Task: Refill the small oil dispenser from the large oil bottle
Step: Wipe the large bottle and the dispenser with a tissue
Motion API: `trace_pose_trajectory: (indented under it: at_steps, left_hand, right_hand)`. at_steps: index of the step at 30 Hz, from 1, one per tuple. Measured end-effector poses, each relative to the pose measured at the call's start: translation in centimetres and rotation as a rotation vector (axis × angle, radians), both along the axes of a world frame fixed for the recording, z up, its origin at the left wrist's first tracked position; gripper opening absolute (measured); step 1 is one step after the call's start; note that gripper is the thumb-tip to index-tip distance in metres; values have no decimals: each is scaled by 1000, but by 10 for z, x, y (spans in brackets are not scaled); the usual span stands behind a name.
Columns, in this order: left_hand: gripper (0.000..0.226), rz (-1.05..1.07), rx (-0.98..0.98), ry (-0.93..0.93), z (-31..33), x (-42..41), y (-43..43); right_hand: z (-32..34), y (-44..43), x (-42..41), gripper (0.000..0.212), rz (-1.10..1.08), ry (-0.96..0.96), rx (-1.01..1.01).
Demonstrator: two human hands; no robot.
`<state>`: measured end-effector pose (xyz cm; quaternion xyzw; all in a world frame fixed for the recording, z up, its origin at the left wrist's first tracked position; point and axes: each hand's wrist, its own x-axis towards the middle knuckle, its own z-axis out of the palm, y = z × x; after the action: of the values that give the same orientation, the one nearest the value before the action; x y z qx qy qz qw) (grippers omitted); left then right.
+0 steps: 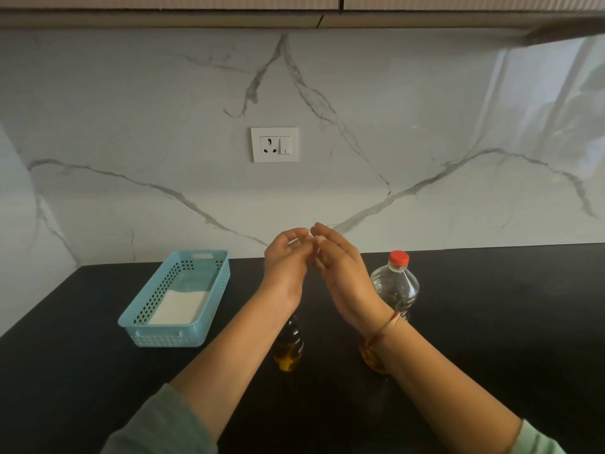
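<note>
The small oil dispenser (288, 350) stands on the black countertop (98, 371) near the front, a dark glass bottle with amber oil pooled low in it; the left forearm crosses in front and hides its top. Just right of it a second small amber vessel (369, 361) is mostly covered by the right wrist, so its shape cannot be told. Behind that stands the large oil bottle (396, 288), upright, clear-walled, with its red cap (399, 258) on. That makes three oil containers in all.

Above them the left hand (288, 262) and the right hand (340, 268) are raised off the counter, fingers loosely curled and fingertips meeting (a pale speck sits between them, and whether either hand pinches anything cannot be told). A red thread (381, 332) circles the right wrist.

Well to the left lies one blue perforated basket (209, 309) holding a white folded sheet (178, 308). One socket plate (274, 144) is set in the marble backsplash (131, 126).
</note>
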<state>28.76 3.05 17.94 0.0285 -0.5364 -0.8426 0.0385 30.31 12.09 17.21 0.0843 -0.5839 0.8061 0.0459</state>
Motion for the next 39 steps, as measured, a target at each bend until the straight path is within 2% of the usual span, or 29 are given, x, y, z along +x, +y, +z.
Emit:
trace_pose_trajectory:
  at_steps: [3, 5, 10, 11, 13, 15, 18, 20, 25, 31, 34, 39]
  left_hand:
    - [19, 126, -336, 253, -8, 1, 1]
    - [17, 146, -483, 379, -11, 2, 0]
    - [26, 125, -560, 468, -16, 8, 4]
    - [28, 126, -597, 489, -18, 10, 4]
    - [31, 147, -675, 502, -21, 9, 3]
    - [31, 159, -654, 476, -21, 4, -3]
    - [22, 183, -616, 444, -16, -2, -14]
    - [23, 189, -619, 448, -14, -3, -18]
    - [21, 160, -765, 622, -20, 0, -18]
    - [31, 162, -892, 787, -27, -5, -13]
    - [40, 50, -804, 791, -27, -9, -8]
    - [44, -120, -597, 611, -26, -7, 6]
  right_hand:
    - [4, -2, 5, 36, 34, -30, -118]
    - [4, -1, 6, 39, 24, -43, -89]
    - [4, -4, 5, 38, 8, -72, -102]
    - [6, -7, 5, 42, 15, -63, -112]
    - [9, -10, 6, 63, 38, -60, -137]
    - [11, -10, 6, 71, 99, -66, -158]
    - [8, -7, 4, 69, 183, -103, -181]
    - [5, -7, 3, 60, 181, -104, -209]
    - [4, -4, 2, 34, 65, -133, -183]
    - [7, 8, 5, 29, 4, -123, -198]
    - [9, 12, 7, 29, -17, -118, -236]
    - [14, 29, 16, 22, -55, -187, -159]
